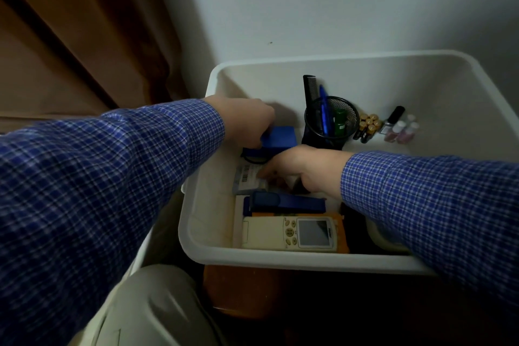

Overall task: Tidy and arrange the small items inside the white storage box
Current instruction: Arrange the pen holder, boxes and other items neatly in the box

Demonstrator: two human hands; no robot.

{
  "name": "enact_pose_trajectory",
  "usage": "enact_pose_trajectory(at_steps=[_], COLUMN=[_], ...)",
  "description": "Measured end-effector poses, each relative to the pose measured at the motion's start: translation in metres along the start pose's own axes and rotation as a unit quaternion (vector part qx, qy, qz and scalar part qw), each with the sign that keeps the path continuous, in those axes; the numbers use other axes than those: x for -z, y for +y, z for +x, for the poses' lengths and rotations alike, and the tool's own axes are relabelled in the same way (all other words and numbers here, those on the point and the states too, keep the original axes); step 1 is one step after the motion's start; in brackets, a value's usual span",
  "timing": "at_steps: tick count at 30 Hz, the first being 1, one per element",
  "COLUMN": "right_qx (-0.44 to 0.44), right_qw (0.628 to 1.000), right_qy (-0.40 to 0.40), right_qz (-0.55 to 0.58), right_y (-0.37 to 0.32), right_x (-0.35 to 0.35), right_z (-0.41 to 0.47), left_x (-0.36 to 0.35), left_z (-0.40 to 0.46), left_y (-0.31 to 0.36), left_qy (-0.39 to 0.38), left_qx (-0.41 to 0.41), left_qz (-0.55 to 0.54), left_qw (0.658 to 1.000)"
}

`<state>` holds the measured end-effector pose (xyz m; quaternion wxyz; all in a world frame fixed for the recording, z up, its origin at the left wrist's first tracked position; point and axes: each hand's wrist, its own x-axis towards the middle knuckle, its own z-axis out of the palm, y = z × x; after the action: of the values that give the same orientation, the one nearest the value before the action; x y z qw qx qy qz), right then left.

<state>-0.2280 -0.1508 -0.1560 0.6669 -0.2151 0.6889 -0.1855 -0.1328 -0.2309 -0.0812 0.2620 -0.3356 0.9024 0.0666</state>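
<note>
The white storage box [280,260] stands against the wall. My left hand [244,121] grips a blue box [280,136] at the far left of the storage box. My right hand [303,168] reaches across the middle, its fingers on a white packet with barcodes [247,177]. Nearer me lie a blue stapler-like item [289,202] and a cream remote control [289,233] on an orange sheet. A black mesh cup [328,123] holds a comb, a blue pen and a green tube. Beside the cup stand several batteries [369,122] and small bottles [401,129].
A white wall runs behind the box and a brown curtain [70,36] hangs at the left. The box rests on a brown wooden stool [238,289]. My knee in light trousers [151,306] is below the box's front left corner.
</note>
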Motion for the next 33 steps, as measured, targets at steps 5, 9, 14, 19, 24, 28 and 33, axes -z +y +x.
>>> enact_pose_trajectory(at_steps=[5, 9, 14, 19, 24, 28, 33], right_qx=[-0.016, -0.015, 0.051, 0.17, 0.165, 0.141, 0.133], right_qw=[0.999, 1.0, 0.994, 0.976, 0.971, 0.968, 0.967], right_qy=[-0.021, -0.022, 0.015, -0.012, -0.044, -0.046, -0.039], right_qz=[0.044, -0.008, -0.095, -0.139, -0.17, -0.201, -0.213], right_y=[-0.005, -0.012, -0.018, -0.016, -0.013, -0.005, 0.005], right_x=[0.002, 0.002, 0.004, -0.003, -0.016, -0.019, -0.022], right_z=[-0.006, -0.018, -0.041, -0.065, -0.073, -0.075, -0.073], left_x=[0.0, -0.001, -0.005, 0.027, 0.021, -0.005, -0.011], left_z=[0.0, -0.002, -0.007, -0.046, -0.103, -0.109, -0.11], left_y=[-0.001, 0.002, 0.007, -0.001, -0.003, 0.013, 0.015], left_qy=[-0.004, -0.006, -0.038, 0.064, -0.072, 0.02, 0.032], left_qx=[0.008, 0.011, -0.005, -0.024, -0.052, -0.079, -0.087], left_qz=[0.002, 0.005, 0.053, -0.001, -0.109, 0.008, -0.048], left_qw=[1.0, 1.0, 0.998, 0.998, 0.99, 0.997, 0.995])
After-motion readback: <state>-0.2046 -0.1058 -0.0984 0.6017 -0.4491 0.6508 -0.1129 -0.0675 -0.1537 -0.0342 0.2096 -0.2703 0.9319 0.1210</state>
